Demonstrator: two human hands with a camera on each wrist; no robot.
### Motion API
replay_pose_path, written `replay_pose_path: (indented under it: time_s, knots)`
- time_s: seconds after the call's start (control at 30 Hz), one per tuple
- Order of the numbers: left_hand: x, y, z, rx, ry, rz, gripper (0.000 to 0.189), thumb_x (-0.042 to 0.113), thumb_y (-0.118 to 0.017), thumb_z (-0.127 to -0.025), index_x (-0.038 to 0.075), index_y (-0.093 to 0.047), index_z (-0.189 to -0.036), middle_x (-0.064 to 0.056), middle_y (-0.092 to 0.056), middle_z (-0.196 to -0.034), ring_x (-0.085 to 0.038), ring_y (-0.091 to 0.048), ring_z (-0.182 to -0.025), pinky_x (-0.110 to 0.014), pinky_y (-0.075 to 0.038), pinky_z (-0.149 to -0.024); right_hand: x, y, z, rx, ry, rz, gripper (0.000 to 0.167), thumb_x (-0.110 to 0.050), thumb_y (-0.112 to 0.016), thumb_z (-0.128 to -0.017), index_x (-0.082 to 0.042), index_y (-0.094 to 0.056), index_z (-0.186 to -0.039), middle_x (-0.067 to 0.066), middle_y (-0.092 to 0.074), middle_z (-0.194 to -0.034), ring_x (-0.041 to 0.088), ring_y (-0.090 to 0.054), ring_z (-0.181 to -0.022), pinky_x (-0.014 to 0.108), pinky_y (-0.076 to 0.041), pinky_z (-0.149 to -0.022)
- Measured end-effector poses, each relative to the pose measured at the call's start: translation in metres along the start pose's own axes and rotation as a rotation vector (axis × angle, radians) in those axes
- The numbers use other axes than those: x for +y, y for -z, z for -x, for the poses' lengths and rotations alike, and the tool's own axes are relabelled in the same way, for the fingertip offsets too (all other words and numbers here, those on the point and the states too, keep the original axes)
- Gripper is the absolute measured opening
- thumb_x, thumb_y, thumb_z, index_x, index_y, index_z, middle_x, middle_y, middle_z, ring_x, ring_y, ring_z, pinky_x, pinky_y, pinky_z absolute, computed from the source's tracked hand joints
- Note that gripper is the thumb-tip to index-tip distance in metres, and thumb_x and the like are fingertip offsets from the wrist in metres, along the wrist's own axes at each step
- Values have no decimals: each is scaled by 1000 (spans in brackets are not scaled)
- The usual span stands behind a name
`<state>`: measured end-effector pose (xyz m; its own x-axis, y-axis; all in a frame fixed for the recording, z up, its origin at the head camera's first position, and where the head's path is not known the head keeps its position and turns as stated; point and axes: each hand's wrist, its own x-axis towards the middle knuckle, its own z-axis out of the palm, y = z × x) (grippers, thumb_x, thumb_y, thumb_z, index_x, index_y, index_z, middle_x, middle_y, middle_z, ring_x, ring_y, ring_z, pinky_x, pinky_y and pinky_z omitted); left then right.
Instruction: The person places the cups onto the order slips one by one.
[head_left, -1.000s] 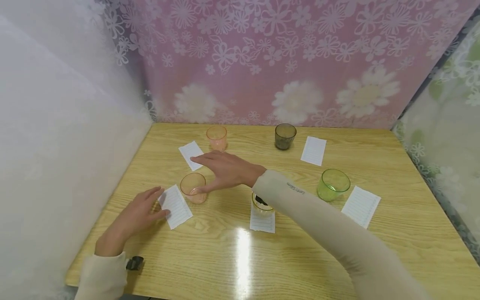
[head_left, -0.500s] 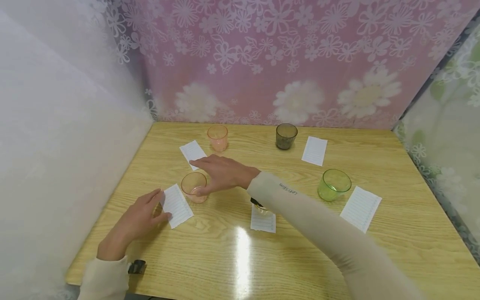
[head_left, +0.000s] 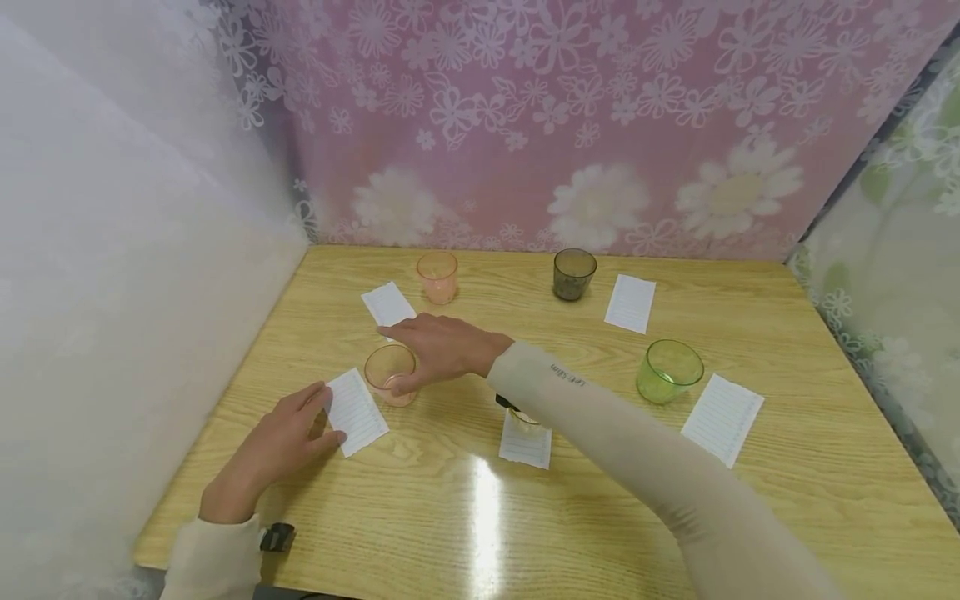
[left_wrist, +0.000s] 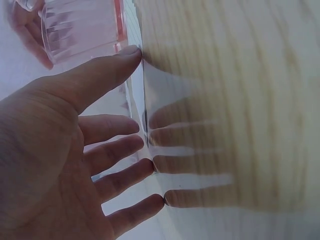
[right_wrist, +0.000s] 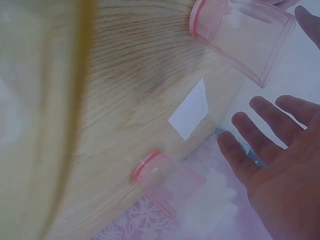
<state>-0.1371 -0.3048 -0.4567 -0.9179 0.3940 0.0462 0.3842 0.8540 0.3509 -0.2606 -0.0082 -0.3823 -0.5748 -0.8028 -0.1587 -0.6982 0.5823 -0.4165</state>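
Head view only: green cup [head_left: 668,370], left hand [head_left: 281,437] fingers flat on paper slip [head_left: 356,410], right hand [head_left: 442,350] fingers spread beside orange cup [head_left: 389,373]

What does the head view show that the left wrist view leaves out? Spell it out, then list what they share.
Only the head view shows the green cup, the dark cup, the far pink cup, the other paper slips and the floral backdrop. Only the left wrist view shows the left hand's fingertips up close, pressed flat at the edge of the near slip. Both show the left hand, that slip, the near pink cup with the right hand at it, and the wooden table.
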Motion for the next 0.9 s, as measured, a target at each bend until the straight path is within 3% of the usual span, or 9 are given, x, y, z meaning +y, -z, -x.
replay_pose_path:
  time_s: [0.13, 0.27, 0.47, 0.9]
  knots:
    - [0, -1, 0, 4, -1, -12, 65, 21, -85, -97, -13, -55, -143, -43, -51, -154, -61, -52, -141, -71, -49, -112, 0, 3, -1, -16, -10, 32, 91, -60, -71, -100, -21, -33, -174, 3, -47, -171, 26, -45, -158, 49, -47, -122]
    - [0, -1, 1, -32, 46, -23, 76, 25, -82, -100, -16, -48, -154, -42, -46, -159, -61, -48, -145, -72, -45, -115, -1, 5, -2, -40, -13, 51, 92, -61, -70, -101, -20, -32, -174, 4, -46, -172, 27, -45, -158, 50, -46, -123]
    - [2, -2, 3, -65, 98, -22, 75, 30, -78, -102, -15, -48, -155, -36, -45, -163, -60, -44, -147, -74, -43, -115, -5, 8, -5, -58, -4, 78, 90, -61, -69, -100, -21, -34, -173, 4, -47, -172, 29, -46, -158, 48, -47, -122]
    - [1, -3, 4, -46, 84, -31, 76, 31, -81, -101, -16, -51, -152, -34, -47, -162, -60, -47, -145, -74, -46, -112, -15, 8, -18, -120, -21, 152, 93, -61, -72, -100, -20, -31, -174, 4, -49, -170, 28, -48, -156, 44, -44, -125]
